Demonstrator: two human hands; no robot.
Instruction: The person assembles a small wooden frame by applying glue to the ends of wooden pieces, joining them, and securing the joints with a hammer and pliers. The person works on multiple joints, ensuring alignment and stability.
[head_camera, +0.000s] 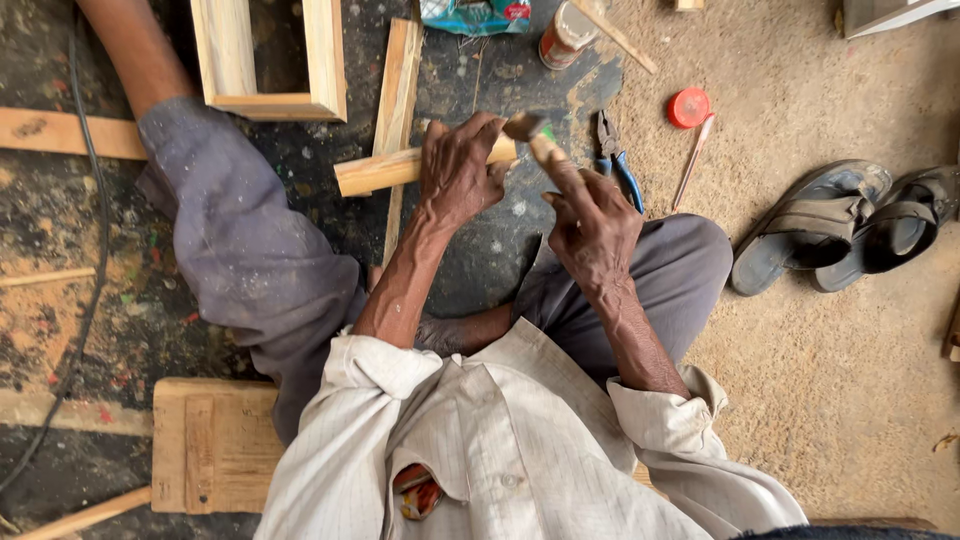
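Note:
I sit on the floor and look down at my hands. My left hand (458, 170) grips a short wooden block (375, 171) that lies across a long thin strip of wood (397, 95). My right hand (592, 222) holds a small hammer (530, 135) by its wooden handle, with the metal head right above the block's right end. The block's right end is hidden behind my left fingers.
A wooden frame (270, 55) lies at the top left, with my trousered leg (240, 240) below it. Pliers with blue handles (615, 155), a red lid (688, 107), a thin stick (692, 160) and a can (565, 35) lie to the right. Sandals (840, 225) rest on the sandy ground. A wooden board (210, 445) lies at the lower left.

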